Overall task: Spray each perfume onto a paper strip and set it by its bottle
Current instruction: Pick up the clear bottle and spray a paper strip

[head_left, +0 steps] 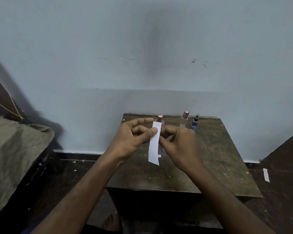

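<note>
Your left hand (134,134) pinches the white paper strip (154,146) near its top, thumb against curled fingers. Your right hand (179,142) has curled fingers touching the strip's edge; its grip there is hidden. Three perfume bottles (184,118) stand on the counter (218,157) behind.

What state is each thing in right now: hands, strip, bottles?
left hand: pinching the paper strip
right hand: fingers curled at the strip's edge
paper strip: held upright above the table, hanging down
pink-capped bottle: capped, partly hidden behind the strip
clear bottle: upright, capped
blue bottle: upright
</note>
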`<move>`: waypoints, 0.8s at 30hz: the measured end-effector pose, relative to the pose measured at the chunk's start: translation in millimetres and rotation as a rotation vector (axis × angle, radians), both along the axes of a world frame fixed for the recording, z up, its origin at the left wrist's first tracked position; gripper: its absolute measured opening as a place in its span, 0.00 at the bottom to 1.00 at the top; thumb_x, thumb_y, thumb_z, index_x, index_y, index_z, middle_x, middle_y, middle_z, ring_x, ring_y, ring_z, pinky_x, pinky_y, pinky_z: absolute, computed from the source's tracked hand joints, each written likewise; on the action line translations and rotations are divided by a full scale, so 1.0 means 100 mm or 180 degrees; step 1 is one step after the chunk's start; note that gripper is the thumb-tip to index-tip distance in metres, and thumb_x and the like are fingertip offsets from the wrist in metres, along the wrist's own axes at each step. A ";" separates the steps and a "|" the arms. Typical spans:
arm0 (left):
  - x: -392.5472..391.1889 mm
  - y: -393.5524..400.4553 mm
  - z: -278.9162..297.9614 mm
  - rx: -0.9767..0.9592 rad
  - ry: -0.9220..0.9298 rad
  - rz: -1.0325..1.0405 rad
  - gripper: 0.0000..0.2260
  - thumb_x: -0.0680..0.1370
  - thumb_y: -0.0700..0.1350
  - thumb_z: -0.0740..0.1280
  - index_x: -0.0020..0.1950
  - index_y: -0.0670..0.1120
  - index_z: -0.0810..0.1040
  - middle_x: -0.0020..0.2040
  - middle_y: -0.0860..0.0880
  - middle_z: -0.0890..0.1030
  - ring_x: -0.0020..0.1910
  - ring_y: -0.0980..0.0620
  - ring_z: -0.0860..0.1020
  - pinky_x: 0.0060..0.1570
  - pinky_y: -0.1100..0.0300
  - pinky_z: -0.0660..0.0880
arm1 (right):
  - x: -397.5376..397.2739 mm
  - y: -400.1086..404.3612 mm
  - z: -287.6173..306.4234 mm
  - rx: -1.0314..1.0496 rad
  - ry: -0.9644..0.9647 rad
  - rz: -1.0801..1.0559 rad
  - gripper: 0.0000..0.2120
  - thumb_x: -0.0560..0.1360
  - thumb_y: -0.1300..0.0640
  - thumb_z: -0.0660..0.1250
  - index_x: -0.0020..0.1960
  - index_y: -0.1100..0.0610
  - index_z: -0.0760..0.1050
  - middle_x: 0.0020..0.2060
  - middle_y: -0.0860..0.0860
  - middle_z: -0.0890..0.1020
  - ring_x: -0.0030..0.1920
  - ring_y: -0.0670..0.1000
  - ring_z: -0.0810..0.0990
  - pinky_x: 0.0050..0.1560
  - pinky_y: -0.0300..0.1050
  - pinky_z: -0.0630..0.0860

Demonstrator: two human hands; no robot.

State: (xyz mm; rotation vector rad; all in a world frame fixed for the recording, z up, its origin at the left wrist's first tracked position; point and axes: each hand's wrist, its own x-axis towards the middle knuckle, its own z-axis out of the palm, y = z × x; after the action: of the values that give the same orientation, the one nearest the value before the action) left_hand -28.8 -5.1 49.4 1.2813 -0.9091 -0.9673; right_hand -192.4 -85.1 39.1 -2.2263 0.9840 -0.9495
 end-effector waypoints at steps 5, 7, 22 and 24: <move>0.01 0.05 0.03 -0.0057 0.0045 -0.0061 0.20 0.73 0.45 0.77 0.64 0.45 0.82 0.42 0.46 0.88 0.50 0.48 0.88 0.57 0.56 0.83 | -0.12 -0.31 -0.05 0.1024 0.0470 -0.0771 0.02 0.77 0.55 0.77 0.48 0.54 0.87 0.39 0.46 0.86 0.38 0.41 0.83 0.48 0.43 0.84; 0.06 0.03 0.01 0.0081 -0.0143 0.0037 0.17 0.75 0.45 0.78 0.63 0.45 0.83 0.43 0.45 0.89 0.51 0.48 0.88 0.59 0.53 0.83 | -0.18 -0.31 -0.01 0.1291 -0.0017 -0.0651 0.02 0.76 0.54 0.78 0.47 0.52 0.86 0.37 0.46 0.87 0.37 0.43 0.85 0.42 0.43 0.82; 0.41 -0.36 -0.50 0.1790 -0.2960 0.0094 0.06 0.77 0.55 0.76 0.51 0.57 0.83 0.43 0.58 0.81 0.48 0.55 0.81 0.54 0.53 0.81 | -0.36 -0.44 0.02 0.2378 0.0026 -0.0013 0.09 0.77 0.58 0.76 0.57 0.52 0.85 0.51 0.50 0.88 0.46 0.48 0.86 0.37 0.41 0.76; 0.41 -0.35 -0.52 0.1797 -0.3006 0.0217 0.07 0.76 0.56 0.77 0.49 0.56 0.83 0.42 0.59 0.81 0.47 0.56 0.80 0.52 0.54 0.81 | -0.34 -0.49 -0.01 0.2269 0.0270 -0.0098 0.12 0.75 0.56 0.78 0.59 0.53 0.85 0.57 0.50 0.87 0.54 0.49 0.84 0.41 0.41 0.77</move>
State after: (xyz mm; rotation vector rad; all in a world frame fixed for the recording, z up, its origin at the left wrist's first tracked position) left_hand 12.2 -39.8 -3.0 2.3264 -1.3271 -0.5399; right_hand -226.4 -134.5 37.7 -1.6556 1.1692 -0.4127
